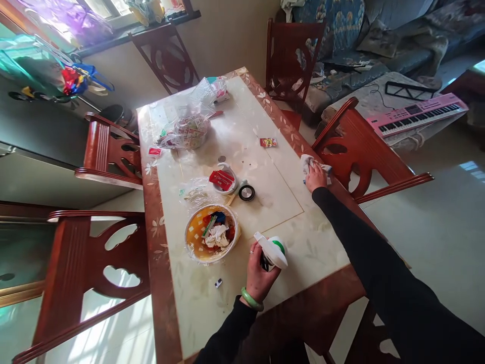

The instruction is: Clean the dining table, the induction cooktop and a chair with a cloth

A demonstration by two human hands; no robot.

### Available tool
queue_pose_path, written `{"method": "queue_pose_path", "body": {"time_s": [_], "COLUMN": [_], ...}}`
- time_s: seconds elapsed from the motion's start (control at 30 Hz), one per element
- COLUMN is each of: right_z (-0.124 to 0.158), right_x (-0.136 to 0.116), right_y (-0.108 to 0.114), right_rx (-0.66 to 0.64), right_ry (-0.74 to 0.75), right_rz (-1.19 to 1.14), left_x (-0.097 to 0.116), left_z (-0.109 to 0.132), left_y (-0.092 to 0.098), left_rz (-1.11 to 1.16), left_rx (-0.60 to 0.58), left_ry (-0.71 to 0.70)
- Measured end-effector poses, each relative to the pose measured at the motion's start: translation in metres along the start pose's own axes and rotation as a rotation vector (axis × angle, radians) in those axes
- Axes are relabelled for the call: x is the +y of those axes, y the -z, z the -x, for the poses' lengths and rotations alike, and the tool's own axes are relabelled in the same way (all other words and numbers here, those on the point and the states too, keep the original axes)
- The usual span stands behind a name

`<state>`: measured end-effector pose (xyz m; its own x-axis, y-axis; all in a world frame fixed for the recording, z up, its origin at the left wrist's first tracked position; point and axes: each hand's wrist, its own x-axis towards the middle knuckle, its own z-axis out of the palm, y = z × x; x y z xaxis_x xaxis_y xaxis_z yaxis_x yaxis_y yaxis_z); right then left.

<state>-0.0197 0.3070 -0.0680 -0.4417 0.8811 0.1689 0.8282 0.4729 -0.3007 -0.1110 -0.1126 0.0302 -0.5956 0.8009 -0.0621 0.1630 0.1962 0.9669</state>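
Observation:
My left hand (258, 273) is closed around a white spray bottle with a green collar (273, 250), held over the near part of the pale marble-look table (273, 202). A green bangle sits on that wrist. My right hand (316, 177) presses a crumpled white-and-blue cloth (309, 163) flat against the table's right edge, its fingers curled over the cloth. Just left of the bottle stands a bowl lined with plastic (211, 238), holding wrappers and crumpled tissue.
A small white dish with a red packet (223, 180), a round black lid (246, 192), a clear bag of packets (185, 132) and loose red wrappers (268, 142) lie on the table. Wooden chairs (109, 151) surround it. A pink keyboard (417, 114) rests at the right.

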Motion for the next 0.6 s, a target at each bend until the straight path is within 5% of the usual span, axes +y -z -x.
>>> {"method": "queue_pose_path", "body": {"time_s": [0.17, 0.23, 0.3, 0.43, 0.5, 0.6], "right_z": [0.122, 0.124, 0.091, 0.028, 0.041, 0.106], "right_x": [0.024, 0.035, 0.03, -0.041, -0.088, -0.143], "right_y": [0.025, 0.032, 0.027, -0.013, -0.029, -0.037], "right_rx": [-0.14, -0.161, -0.112, 0.027, -0.005, -0.08], "right_ry": [0.276, 0.292, 0.218, -0.023, 0.041, 0.18], "right_rz": [-0.009, -0.016, -0.018, -0.065, -0.143, -0.224], "left_x": [0.002, 0.003, 0.003, 0.004, 0.008, 0.02], "left_z": [0.006, 0.013, 0.021, 0.032, 0.032, 0.026], "left_y": [0.001, 0.009, 0.018, 0.035, 0.04, 0.044], "left_rz": [-0.006, -0.036, -0.068, -0.141, -0.157, -0.143], "left_rx": [0.012, 0.02, 0.035, 0.076, 0.117, 0.167], "left_ry": [-0.069, -0.092, -0.09, -0.058, -0.056, -0.072]}}
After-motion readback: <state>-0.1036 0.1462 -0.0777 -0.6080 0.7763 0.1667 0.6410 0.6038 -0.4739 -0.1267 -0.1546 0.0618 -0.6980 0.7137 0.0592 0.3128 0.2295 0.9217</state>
